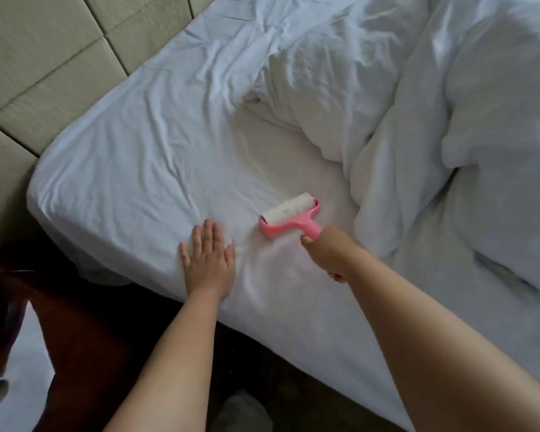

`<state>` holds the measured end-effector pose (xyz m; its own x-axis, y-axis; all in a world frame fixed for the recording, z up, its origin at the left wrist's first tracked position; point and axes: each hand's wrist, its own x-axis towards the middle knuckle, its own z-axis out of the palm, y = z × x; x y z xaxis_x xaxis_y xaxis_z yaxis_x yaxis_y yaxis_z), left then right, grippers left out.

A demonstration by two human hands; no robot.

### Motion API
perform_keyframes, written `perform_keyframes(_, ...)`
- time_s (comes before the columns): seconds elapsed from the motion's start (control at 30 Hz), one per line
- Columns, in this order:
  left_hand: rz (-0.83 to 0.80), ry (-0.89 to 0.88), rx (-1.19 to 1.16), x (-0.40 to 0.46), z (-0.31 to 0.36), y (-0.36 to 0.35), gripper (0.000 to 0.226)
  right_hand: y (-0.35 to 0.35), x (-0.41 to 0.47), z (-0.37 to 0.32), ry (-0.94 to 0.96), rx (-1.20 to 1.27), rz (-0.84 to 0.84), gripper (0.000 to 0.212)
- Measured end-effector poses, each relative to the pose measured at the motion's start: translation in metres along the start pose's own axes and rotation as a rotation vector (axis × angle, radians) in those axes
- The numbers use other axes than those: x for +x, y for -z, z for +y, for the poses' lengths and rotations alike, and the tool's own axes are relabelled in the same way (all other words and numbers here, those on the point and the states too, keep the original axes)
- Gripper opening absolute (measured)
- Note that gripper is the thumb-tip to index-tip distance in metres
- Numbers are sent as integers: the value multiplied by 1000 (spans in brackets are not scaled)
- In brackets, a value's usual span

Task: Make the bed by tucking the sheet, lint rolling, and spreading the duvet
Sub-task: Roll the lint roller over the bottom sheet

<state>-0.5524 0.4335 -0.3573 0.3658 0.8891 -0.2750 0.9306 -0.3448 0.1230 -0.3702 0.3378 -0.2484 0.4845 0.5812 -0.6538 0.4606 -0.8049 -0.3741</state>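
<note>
While my left hand (208, 258) lies spread flat on the sheet (131, 169), my right hand (326, 255) grips the pink lint roller (289, 218) just right of it, roll on the sheet, with the bunched duvet (449, 120) beyond

No text or labels readable — none anywhere.

— Anything worn on the arms?
— Nothing; bare from hands up to the frame's edge, no sleeves showing.
— Rings, watch, bracelets?
— None on the left hand (209, 260) or right hand (328, 252).
— Nails?
— Short and unpainted on the left.
</note>
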Motion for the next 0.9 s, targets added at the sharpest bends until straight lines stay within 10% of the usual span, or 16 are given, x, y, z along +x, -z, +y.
perform_keyframes(0.4,-218,98,-76,-61,43,-12,66,-12,-59,66,-55,-16,-39,27)
perform_keyframes(0.9,361,97,-215,-29,38,-51,57,-2,22,-6,14,46,43,19)
